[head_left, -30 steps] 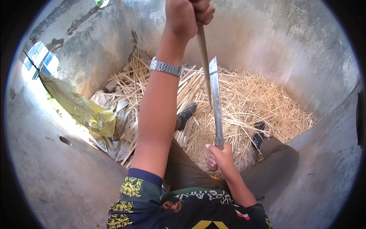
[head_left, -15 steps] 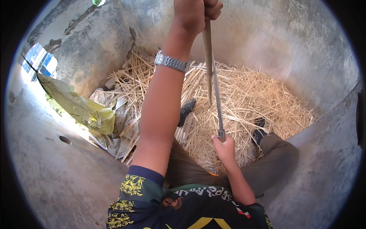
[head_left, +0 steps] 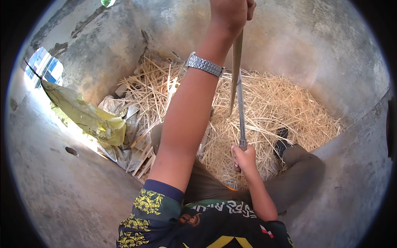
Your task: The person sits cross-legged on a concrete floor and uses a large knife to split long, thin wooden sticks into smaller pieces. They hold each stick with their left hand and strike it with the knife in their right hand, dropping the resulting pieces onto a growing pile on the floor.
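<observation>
Grey concrete floor and walls (head_left: 74,198) enclose a wide heap of pale yellow split-bamboo slivers (head_left: 285,107); a crumpled yellow plastic sack (head_left: 89,118) lies at its left edge. Left hand (head_left: 229,14), raised, fingers clenched round a long tan bamboo strip (head_left: 236,62), holds it upright, apparently to steady it; right hand (head_left: 245,159), below, fist closed on the handle, sets a long grey steel knife blade (head_left: 241,109) edge-on along the strip.

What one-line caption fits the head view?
Left hand holds a stick upright while right hand sets a knife along it, above straw.
</observation>
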### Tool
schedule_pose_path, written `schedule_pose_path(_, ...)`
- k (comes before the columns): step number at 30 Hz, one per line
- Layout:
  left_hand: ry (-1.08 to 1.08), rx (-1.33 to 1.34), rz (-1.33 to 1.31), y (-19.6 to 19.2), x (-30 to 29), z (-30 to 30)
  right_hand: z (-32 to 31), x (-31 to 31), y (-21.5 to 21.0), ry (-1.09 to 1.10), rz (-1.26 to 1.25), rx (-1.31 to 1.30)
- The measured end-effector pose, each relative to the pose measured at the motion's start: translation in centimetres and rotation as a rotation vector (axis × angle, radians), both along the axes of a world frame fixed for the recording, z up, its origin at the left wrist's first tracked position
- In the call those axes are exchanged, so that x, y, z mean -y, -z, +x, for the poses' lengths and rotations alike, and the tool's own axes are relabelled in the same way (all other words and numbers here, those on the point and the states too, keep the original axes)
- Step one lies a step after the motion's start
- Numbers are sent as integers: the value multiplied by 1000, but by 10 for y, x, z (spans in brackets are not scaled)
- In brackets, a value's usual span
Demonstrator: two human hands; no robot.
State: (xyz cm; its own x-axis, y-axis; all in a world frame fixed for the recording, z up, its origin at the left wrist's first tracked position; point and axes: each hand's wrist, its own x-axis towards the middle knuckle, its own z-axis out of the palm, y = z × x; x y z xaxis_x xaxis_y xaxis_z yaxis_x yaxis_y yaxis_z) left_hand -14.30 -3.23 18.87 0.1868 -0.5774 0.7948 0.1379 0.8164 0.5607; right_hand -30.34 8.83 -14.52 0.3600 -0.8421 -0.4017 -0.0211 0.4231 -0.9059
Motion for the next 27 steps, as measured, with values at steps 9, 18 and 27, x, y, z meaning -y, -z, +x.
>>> schedule_pose_path(9, -263, 10, -199, 9, 7, -8, -15, -22, -52, 353, -391, 604)
schedule_pose_path(18, -289, -35, -204, 6, 11, -2, -12, -23, -18, 79, 47, 157)
schedule_pose_path(27, -274, -44, -256, 7, 12, 1, 4, -14, -21, 92, -77, 327)
